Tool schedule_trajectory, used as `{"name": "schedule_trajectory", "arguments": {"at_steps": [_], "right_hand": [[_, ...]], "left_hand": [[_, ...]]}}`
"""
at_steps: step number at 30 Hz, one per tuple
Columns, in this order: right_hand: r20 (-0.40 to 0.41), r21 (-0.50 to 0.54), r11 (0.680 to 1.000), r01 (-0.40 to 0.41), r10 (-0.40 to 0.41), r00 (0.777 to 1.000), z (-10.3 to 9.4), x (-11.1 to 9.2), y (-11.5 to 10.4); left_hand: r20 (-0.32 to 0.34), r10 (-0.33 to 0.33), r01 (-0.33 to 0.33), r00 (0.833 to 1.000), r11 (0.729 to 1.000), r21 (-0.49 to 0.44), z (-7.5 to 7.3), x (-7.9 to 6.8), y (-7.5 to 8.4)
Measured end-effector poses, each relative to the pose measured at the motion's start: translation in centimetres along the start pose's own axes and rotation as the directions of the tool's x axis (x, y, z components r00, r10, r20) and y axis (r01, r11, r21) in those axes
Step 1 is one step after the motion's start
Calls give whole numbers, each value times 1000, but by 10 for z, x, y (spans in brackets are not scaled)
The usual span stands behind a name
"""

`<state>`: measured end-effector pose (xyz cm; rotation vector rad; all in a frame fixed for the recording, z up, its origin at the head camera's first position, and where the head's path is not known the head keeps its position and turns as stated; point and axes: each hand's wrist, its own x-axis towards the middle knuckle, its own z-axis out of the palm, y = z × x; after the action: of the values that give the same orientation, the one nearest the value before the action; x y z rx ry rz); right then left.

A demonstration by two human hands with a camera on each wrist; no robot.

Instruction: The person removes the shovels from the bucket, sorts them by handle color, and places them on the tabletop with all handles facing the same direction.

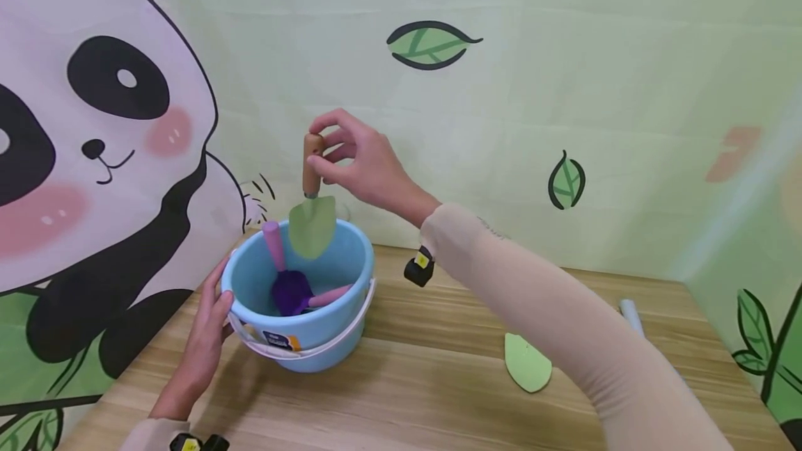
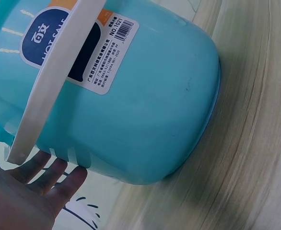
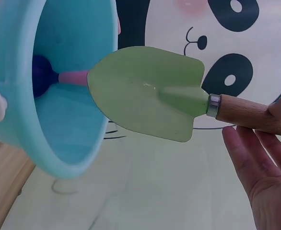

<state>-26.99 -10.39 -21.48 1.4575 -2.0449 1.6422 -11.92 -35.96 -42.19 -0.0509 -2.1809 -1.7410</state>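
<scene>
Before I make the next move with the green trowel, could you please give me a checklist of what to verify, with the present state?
1. Right hand holds the green trowel by its wooden handle: ok.
2. Trowel blade points down towards the opening of the light-blue bucket: ok.
3. Left hand supports the bucket's side: ok, its fingers touch it.
4. White bucket handle hangs away from the opening: ok.
5. Bucket interior unoccupied: not ok, a purple blade and two pink handles are inside.
6. Blade tip already below the rim: cannot tell.
</scene>
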Motion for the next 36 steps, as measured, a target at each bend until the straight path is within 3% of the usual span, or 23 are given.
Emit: {"name": "schedule_trajectory", "arguments": {"at_steps": [21, 36], "right_hand": [[-108, -48, 996, -71, 66, 992, -66, -19, 11], [-167, -68, 986, -155, 142, 976, -98, -38, 26]], "left_hand": [[-2, -14, 14, 1000, 1000, 0, 2, 0, 1], [1, -17, 17, 1000, 1000, 7, 1, -1, 2]]}}
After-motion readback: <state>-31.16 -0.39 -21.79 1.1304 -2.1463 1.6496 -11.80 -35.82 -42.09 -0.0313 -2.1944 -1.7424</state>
